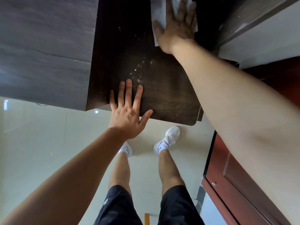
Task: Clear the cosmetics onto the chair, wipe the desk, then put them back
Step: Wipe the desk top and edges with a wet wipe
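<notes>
Right hand (177, 25) is lying flat with fingers spread, pressing a white wipe (158, 12) onto the far part of the desk (170, 95). The palm is covering most of the wipe; its top is running out of the picture, so its full outline is not showing. Only a strip to the left of the hand, a sliver at the right and a corner below the wrist are peeking out.

Left hand (128, 111) is also open and flat, fingers splayed, holding nothing. Its fingertips are resting on the desk near the front left corner, and the heel of the hand is hanging past the front edge.

Between the two hands, pale specks (138, 70) are scattered across the dark wood-grain top; whether they are droplets or dust is not clear.

No cosmetics and no chair are showing anywhere in view.

Desk's far end is sitting in deep shadow, and detail there is hard to make out. A grey panel (45, 46) is filling the upper left. A reddish-brown door (240, 184) is being cut off at the right edge.

Below, the person is standing on a pale tiled floor (32, 143) in dark shorts (116, 208), white socks and white shoes (170, 137). A small mark is showing on each sock and a round logo on the left shorts leg; all are too small to read.
</notes>
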